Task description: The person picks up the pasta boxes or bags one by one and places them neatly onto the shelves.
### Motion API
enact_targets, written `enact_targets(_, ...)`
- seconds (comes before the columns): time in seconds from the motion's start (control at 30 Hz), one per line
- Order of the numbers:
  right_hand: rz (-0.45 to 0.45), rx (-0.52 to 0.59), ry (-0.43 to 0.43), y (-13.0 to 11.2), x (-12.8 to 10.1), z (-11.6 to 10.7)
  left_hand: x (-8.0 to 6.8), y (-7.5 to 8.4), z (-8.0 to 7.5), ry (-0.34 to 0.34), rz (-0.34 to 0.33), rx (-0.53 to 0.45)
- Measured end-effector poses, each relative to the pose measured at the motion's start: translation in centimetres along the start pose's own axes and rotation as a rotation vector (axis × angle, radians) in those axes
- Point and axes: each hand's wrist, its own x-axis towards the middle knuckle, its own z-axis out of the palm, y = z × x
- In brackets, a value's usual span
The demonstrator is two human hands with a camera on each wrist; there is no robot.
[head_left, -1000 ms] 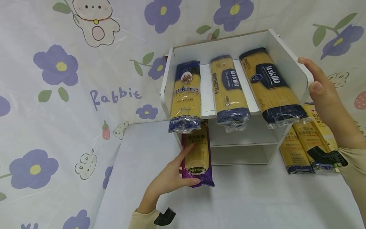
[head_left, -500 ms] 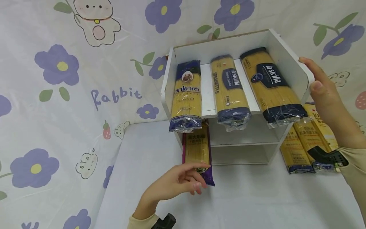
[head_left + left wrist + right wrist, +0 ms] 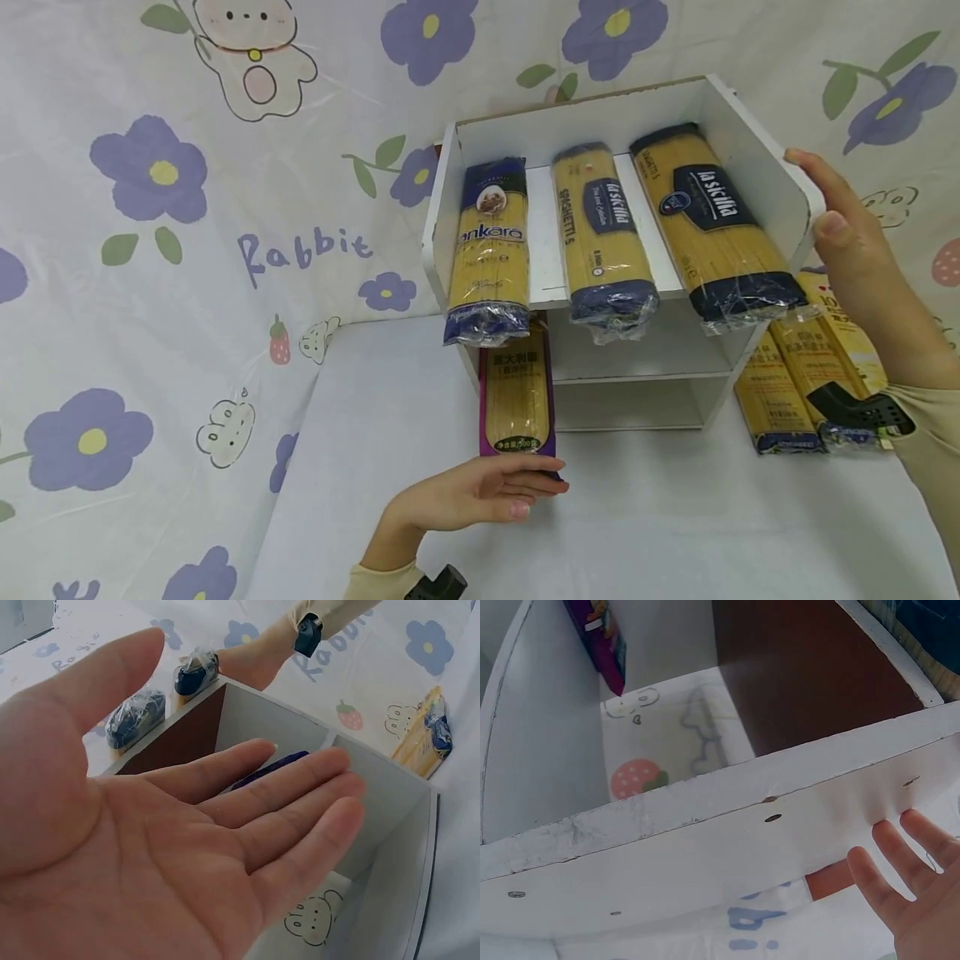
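On the middle level of a white shelf unit [image 3: 637,402] lies a purple-edged packet of spaghetti [image 3: 517,392], its near end sticking out. My left hand [image 3: 480,493], palm up with fingers extended, is at that end and hides part of it. The left wrist view shows the palm [image 3: 172,825] bare, with a bit of dark purple wrapper [image 3: 271,769] behind the fingers. My right hand [image 3: 858,258] rests on the unit's right side panel; in the right wrist view its extended fingertips [image 3: 885,829] touch the outer face.
The top level bears an Ankara spaghetti packet [image 3: 489,250] and two La Sicilia packets [image 3: 603,225], [image 3: 716,225], their ends overhanging the front. More yellow pasta packets [image 3: 776,400] lean by the unit's right side. A patterned cloth [image 3: 315,167] hangs behind the white table [image 3: 675,517].
My left hand has drawn back from on top of the purple packet to its near end, turning palm up. The right hand has stayed on the side panel.
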Motion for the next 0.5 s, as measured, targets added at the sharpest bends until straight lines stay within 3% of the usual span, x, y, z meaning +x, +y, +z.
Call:
enact_targets(0.17,-0.003,0.001,-0.001,0.0,0.0,-0.1,0.4,-0.3,-0.4,0.066,-0.015,0.028)
enact_targets(0.5,0.006,0.001,0.0,-0.1,0.0,0.0,1.6,-0.8,-1.6,0.171,0.047,0.043)
